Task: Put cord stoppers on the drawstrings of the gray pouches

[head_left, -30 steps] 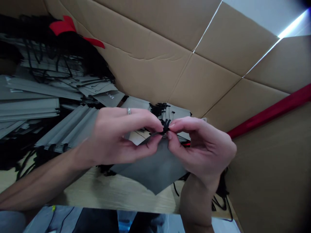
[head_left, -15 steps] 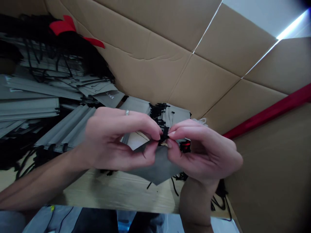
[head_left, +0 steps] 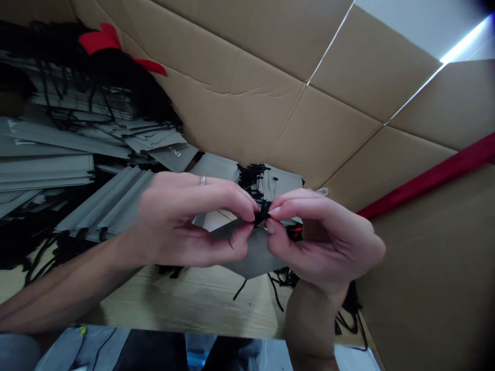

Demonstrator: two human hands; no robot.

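My left hand (head_left: 193, 219) and my right hand (head_left: 325, 234) meet at the middle of the view, thumbs against forefingers. Between their fingertips both pinch a short bunched piece of black cord (head_left: 262, 214). Just beneath it hangs a grey paper bag (head_left: 253, 255), its pointed corner toward me; the fingers hide how the cord joins it. A ring sits on a finger of my left hand. Behind the hands lie grey bags with black cord ends (head_left: 253, 178).
Stacks of grey bags (head_left: 85, 136) with black cord handles fill the left side. A red strip (head_left: 100, 41) lies on black cords at the back. Cardboard (head_left: 240, 62) walls the far side. Loose black cords (head_left: 276, 293) lie on the wooden table (head_left: 201, 304).
The grey bag's lower corner has risen and tilted slightly. Both hands stay almost in place, still pinching the black cord, which looks more bunched between the fingertips.
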